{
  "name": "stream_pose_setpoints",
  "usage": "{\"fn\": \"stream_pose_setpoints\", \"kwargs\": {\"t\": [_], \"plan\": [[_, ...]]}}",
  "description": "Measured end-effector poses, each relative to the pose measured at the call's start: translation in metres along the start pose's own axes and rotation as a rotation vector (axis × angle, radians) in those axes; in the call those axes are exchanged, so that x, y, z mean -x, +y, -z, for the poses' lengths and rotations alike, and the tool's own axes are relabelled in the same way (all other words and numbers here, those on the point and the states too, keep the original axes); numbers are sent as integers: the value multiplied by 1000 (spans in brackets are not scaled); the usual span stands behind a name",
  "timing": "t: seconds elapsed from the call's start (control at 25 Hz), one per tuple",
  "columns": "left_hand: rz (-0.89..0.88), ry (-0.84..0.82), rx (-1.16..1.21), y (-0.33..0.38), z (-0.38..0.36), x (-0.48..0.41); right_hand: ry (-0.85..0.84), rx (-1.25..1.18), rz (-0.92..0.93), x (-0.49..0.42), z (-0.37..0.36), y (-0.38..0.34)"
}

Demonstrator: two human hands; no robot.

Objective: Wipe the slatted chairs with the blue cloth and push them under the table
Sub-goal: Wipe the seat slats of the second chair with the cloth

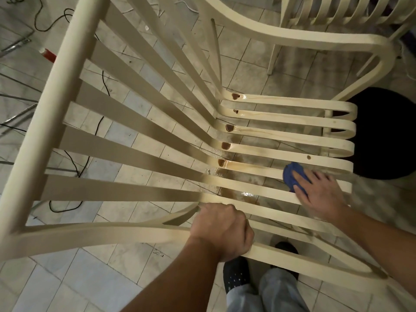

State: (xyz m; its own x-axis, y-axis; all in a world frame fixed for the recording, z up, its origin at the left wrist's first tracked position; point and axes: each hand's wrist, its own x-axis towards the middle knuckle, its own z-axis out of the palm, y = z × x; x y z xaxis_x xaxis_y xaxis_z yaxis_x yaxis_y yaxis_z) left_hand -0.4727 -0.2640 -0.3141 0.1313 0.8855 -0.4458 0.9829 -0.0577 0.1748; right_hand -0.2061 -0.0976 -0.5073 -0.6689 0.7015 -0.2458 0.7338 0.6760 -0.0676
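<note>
A cream slatted chair point(126, 122) fills the view, seen from above with its back at the left and its seat slats running to the right. Brown liquid pools where the seat slats bend, and streaks run along them. My left hand point(221, 230) is clenched around the near armrest. My right hand point(319, 194) presses the blue cloth point(290, 175) flat on the seat slats near the front edge. Part of the cloth is hidden under my fingers.
A second cream slatted chair point(342, 12) stands at the top right. A dark round object point(387, 134) lies on the floor beyond the seat's front. Black cables point(74, 163) cross the tiled floor at left. Wet patches show under the seat. My feet are below the armrest.
</note>
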Motion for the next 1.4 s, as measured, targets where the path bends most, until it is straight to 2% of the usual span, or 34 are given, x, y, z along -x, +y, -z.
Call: {"fn": "stream_pose_setpoints", "kwargs": {"t": [0.32,0.44,0.64,0.84,0.96,1.16,1.4], "plan": [[11,-7,-6,2,5,-2,-30,-20,78,-78,5,-129],[24,-29,-13,3,5,-2,-8,-4,147,-96,1,-157],[28,-23,1,2,6,-1,16,12,256,-81,-1,-111],[24,-1,23,1,3,1,60,18,128,-3,-3,7],[20,13,22,0,2,1,65,32,76,13,-5,38],[12,25,16,1,2,1,69,18,83,-12,-6,5],[19,23,33,1,1,-1,29,6,174,-56,0,-70]]}}
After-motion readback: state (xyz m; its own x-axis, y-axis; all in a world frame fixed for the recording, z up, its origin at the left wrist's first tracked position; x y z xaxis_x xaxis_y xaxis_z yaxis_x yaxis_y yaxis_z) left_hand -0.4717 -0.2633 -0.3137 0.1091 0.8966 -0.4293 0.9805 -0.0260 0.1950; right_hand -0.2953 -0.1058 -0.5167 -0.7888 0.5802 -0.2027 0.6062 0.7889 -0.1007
